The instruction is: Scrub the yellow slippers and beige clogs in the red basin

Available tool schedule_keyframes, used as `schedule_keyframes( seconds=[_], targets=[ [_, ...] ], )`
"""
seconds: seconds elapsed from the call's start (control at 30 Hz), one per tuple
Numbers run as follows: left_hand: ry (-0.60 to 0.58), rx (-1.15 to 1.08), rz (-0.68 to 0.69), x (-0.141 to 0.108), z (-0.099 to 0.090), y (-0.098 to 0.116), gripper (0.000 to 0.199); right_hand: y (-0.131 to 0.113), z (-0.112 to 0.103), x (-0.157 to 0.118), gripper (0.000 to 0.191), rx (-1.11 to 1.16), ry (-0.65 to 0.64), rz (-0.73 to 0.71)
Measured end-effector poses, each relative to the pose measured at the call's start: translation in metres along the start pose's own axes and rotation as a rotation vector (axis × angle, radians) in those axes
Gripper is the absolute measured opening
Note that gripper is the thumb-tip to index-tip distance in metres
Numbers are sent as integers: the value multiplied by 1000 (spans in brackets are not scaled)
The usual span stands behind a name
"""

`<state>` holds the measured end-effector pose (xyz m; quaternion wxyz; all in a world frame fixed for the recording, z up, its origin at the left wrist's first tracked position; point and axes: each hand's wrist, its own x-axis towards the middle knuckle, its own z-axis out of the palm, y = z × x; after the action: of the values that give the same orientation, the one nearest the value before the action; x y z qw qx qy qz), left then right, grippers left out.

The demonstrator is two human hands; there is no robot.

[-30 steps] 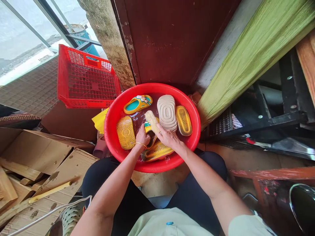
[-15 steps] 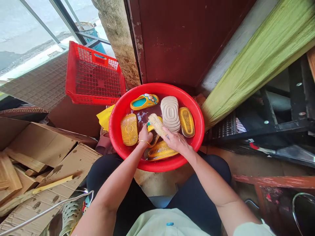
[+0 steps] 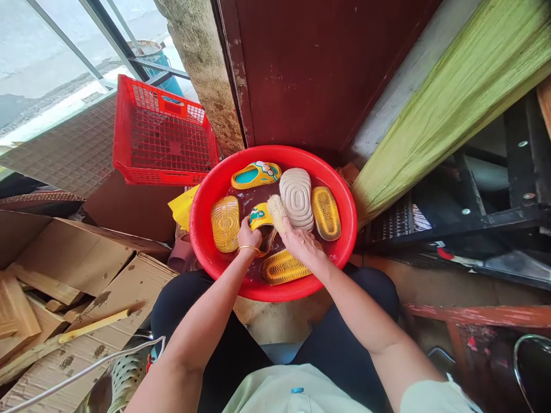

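Over a red basin (image 3: pixel 275 295) of water, my left hand (image 3: pixel 249 236) is closed on a yellow sandal (image 3: pixel 262 214) whose strap bears a green figure. My right hand (image 3: pixel 300 244) grips a pale scrub brush (image 3: pixel 276 211), its bristles beside the strap's right side. Around them in the basin lie a yellow-and-teal clog (image 3: pixel 255 175), a yellow sole (image 3: pixel 225 224) at the left, a cream sole (image 3: pixel 297 198), a yellow sole (image 3: pixel 326 213) at the right and another yellow sole (image 3: pixel 286 267) at the near side, partly under my right hand.
A red crate (image 3: pixel 166 135) stands behind the basin to the left. Cardboard boxes (image 3: pixel 116 287) with wood pieces are at the left. A dark red door (image 3: pixel 318 74) rises behind, and a green cloth (image 3: pixel 434 109) hangs at the right.
The brush has shifted off the strap to its right side and turned more upright, so the green figure shows. The clog and the near yellow sole have drifted slightly right.
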<state>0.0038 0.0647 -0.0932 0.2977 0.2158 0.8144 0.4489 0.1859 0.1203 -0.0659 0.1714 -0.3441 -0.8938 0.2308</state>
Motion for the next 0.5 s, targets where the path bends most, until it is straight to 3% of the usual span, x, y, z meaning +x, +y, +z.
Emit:
schedule_keyframes(
  seconds=[0.13,0.2,0.27,0.37,0.43,0.5],
  targets=[
    [9,186,5,2,0,2,79,-13,-38,-17,53,-185,-198,126],
    [25,314,87,-2,3,5,90,-15,-59,-20,55,-222,-230,196],
    [66,430,255,-8,5,10,95,-11,-75,-19,59,-246,-179,275],
    [97,508,594,-17,9,16,80,3,-85,-14,63,-259,-72,377],
    [-46,512,809,-22,13,17,62,13,-84,-10,64,-257,-64,429],
    [-260,495,934,-25,18,15,51,18,-81,-7,64,-245,-102,471]
  ],
)
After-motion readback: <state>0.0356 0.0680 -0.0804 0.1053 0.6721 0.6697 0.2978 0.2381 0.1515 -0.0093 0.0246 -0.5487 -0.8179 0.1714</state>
